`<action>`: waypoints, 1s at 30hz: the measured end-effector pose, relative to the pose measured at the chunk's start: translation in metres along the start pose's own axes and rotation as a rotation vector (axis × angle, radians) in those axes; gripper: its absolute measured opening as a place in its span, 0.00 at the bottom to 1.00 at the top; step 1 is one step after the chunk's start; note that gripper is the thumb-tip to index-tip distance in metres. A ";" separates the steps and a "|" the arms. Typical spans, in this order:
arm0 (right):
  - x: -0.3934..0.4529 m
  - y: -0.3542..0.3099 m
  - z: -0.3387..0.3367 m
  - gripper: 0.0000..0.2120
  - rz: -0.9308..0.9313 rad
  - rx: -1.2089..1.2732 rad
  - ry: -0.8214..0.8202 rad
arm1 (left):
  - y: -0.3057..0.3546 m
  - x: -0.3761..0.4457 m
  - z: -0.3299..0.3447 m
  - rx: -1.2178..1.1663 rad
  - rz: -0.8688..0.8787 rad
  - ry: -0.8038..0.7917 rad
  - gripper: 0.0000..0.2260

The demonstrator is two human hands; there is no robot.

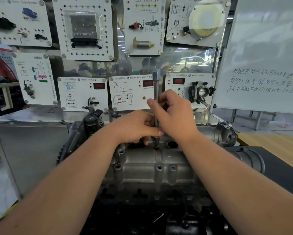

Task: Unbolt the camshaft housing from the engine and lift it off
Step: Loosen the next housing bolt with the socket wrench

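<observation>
Now, my right hand (172,111): gripping the upright extension bar (156,92), frame centre.
My left hand (137,127): pinching the bar's lower end.
Socket (156,141): on a camshaft housing (150,168) bolt.

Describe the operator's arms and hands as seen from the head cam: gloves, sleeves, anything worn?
Both forearms are bare as far as the frame shows them, with no sleeves in view. The left hand and right hand wear no gloves. No watch, ring, wristband or marking shows on either. Nails look short and plain.
</observation>
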State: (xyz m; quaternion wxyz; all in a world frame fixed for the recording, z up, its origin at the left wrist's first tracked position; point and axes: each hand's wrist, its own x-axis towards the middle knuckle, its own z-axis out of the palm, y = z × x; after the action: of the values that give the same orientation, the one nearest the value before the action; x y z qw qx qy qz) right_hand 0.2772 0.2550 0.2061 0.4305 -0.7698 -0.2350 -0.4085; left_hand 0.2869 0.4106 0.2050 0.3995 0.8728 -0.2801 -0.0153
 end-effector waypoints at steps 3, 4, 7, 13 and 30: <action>-0.001 0.001 -0.001 0.15 -0.005 -0.023 0.003 | 0.002 -0.002 0.001 -0.026 0.032 -0.054 0.05; -0.001 0.001 -0.002 0.16 0.004 -0.028 0.000 | 0.002 -0.002 0.001 -0.033 0.033 -0.062 0.06; 0.000 0.001 -0.002 0.18 -0.003 -0.039 -0.002 | 0.001 -0.002 0.000 -0.002 0.018 -0.020 0.03; 0.001 0.001 0.000 0.13 -0.020 -0.053 -0.010 | 0.001 0.000 -0.001 0.022 -0.004 0.024 0.07; 0.000 0.002 0.000 0.17 -0.044 -0.068 -0.017 | 0.002 -0.003 0.001 -0.010 0.015 -0.029 0.03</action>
State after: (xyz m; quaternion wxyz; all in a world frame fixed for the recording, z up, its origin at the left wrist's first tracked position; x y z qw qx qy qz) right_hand 0.2785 0.2538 0.2047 0.3928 -0.7822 -0.2414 -0.4191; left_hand 0.2833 0.4105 0.2055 0.3998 0.8684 -0.2923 -0.0263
